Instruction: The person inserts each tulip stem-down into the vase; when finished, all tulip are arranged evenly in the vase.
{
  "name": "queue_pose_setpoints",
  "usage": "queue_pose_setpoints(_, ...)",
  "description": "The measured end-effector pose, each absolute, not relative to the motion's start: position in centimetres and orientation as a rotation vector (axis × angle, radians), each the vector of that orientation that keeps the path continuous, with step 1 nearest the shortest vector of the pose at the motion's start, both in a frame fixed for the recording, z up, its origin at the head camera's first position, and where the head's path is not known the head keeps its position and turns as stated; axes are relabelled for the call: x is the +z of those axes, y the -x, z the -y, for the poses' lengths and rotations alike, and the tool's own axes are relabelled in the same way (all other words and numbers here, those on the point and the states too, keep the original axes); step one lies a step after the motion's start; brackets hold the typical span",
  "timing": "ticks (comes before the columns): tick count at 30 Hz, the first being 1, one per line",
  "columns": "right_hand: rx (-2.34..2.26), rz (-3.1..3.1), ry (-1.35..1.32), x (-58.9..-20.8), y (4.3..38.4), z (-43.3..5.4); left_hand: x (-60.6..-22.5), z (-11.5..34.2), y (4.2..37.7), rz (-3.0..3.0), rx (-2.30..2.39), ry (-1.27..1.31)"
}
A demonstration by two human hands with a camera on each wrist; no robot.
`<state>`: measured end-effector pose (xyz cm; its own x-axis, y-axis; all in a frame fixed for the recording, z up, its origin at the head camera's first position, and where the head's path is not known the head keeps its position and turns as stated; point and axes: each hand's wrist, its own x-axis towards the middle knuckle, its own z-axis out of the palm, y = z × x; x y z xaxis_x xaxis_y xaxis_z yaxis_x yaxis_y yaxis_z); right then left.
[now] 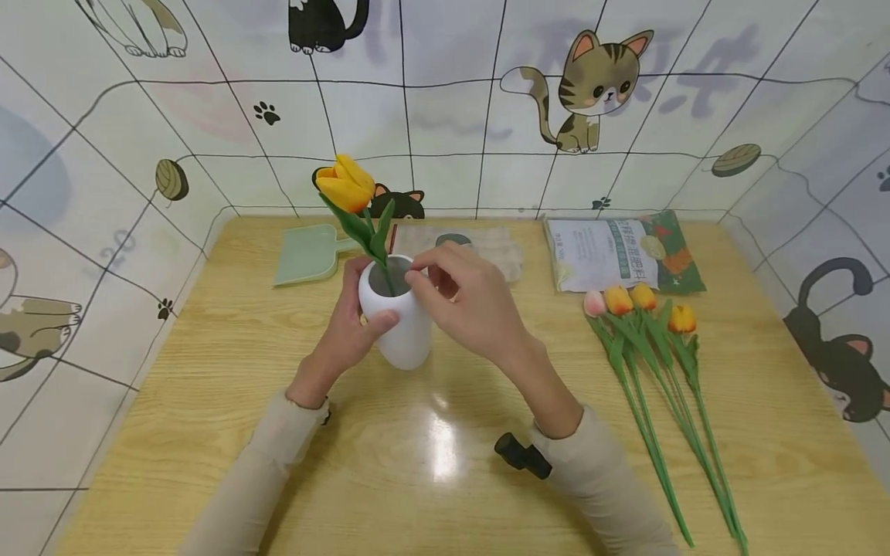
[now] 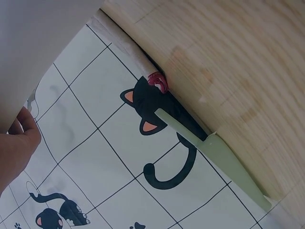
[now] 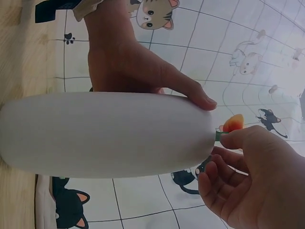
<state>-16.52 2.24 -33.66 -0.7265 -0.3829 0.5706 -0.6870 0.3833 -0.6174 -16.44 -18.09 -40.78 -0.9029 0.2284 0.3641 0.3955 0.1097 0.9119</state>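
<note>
My left hand (image 1: 351, 324) wraps around the side of a white vase (image 1: 406, 336), its thumb on the front near the rim. One yellow tulip (image 1: 345, 184) stands in the vase, leaning left, its green stem running down inside the mouth. My right hand (image 1: 473, 297) is at the right side of the rim, thumb and index fingertips close together; I cannot tell whether they pinch anything. In the right wrist view a bit of green stem (image 3: 218, 136) shows at the vase mouth beside the right thumb tip. The vase's pale side (image 2: 38, 47) fills the upper left of the left wrist view.
A pale green dustpan (image 1: 306, 255) lies behind the vase, with a flat pale packet (image 1: 497, 251) to its right. Further right lies a white and green bag (image 1: 619, 251). Several artificial tulips (image 1: 660, 363) with long stems lie on the right of the wooden table (image 1: 174, 432).
</note>
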Motion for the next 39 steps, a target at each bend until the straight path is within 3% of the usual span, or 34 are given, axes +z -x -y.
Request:
queue_pose_setpoints(13,0.970,2.610,-0.788,-34.1,16.6,-6.9,-40.3,18.9,16.8,2.212,-1.928,0.612)
queue_pose_setpoints(31,0.781,2.967,-0.244,-38.9,14.7,-22.9,-40.5,18.3,16.7,2.220,-1.915,0.622)
queue_pose_setpoints(39,0.694,3.035,-0.134,-40.7,13.3,-27.9,-40.6,18.2,16.6,2.215,-1.916,0.641)
